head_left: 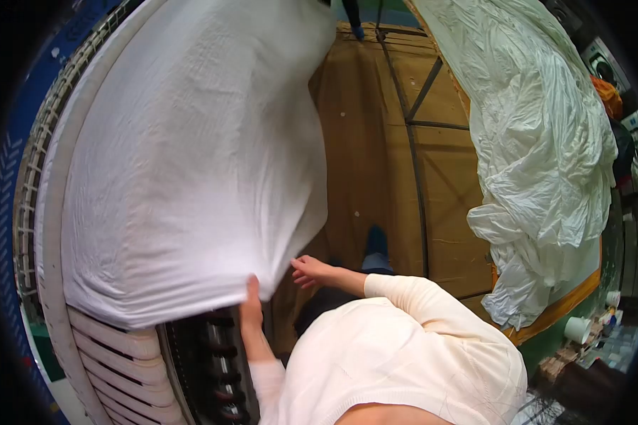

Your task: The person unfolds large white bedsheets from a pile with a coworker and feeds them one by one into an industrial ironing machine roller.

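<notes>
A large white sheet [198, 156] lies spread over the machine on my left, its near edge pulled taut into folds. My left hand [250, 308] is closed on the sheet's near edge, close to its corner, with the thumb on top. Just right of it, my right hand [312, 272] pinches the side edge of the cloth between curled fingers. Folds run from the sheet towards both hands. Below the near edge, pale slatted bands [124, 361] and a dark shaft with rings [223, 361] show on the machine.
To the right, a crumpled pile of white cloth [539, 142] lies on a wood-edged table [567, 301]. Brown cardboard [354, 142] covers the floor between, with a dark metal frame [412, 156] across it. A white cup [578, 329] stands among clutter at the lower right. Another person's leg [353, 15] shows at the far end.
</notes>
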The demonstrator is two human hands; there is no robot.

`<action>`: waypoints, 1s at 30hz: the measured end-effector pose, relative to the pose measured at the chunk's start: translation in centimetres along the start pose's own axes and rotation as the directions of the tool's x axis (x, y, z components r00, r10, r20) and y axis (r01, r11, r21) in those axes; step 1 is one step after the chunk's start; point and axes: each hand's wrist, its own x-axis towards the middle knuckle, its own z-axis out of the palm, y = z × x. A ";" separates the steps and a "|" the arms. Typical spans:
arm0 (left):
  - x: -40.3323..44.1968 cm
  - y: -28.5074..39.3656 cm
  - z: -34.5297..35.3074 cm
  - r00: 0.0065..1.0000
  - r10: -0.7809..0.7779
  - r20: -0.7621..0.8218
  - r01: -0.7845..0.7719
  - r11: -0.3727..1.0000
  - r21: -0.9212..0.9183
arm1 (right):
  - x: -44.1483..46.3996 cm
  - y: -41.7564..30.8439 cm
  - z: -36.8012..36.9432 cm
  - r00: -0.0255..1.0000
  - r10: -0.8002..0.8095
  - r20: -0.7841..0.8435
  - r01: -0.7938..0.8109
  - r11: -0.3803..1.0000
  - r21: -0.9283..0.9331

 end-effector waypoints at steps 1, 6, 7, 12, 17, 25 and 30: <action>-2.2 -0.6 -2.6 0.998 -0.003 0.065 0.004 1.000 -0.009 | -0.1 -0.5 0.7 0.996 0.082 -0.019 -0.077 0.980 0.185; -13.5 8.4 -0.9 0.965 -0.146 0.219 0.204 0.940 -0.272 | -5.8 -5.0 -1.6 0.890 -0.428 0.157 0.448 0.886 -0.119; -10.3 4.3 -4.5 0.961 -0.212 0.176 0.267 0.876 -0.403 | -6.6 -5.5 -2.9 0.863 -0.474 0.172 0.500 0.851 -0.163; -0.5 -0.2 2.8 0.952 -0.263 0.157 0.267 0.964 -0.005 | -10.1 -7.4 -12.1 0.785 -0.615 -0.080 0.479 0.684 -0.550; 3.4 -1.0 11.6 0.932 -0.294 0.213 0.232 0.934 0.272 | -20.1 -14.9 -26.0 0.371 -0.808 -0.458 0.395 0.584 -0.709; 4.7 -2.5 17.7 0.923 -0.376 0.085 0.280 0.805 0.523 | -49.0 -23.0 -54.2 -0.731 -0.678 -0.072 -0.488 0.594 -0.639; 4.4 -2.6 18.3 0.917 -0.398 -0.020 0.335 0.742 0.580 | -55.2 -17.5 -64.1 -0.643 -0.537 -0.546 -0.634 0.773 -0.013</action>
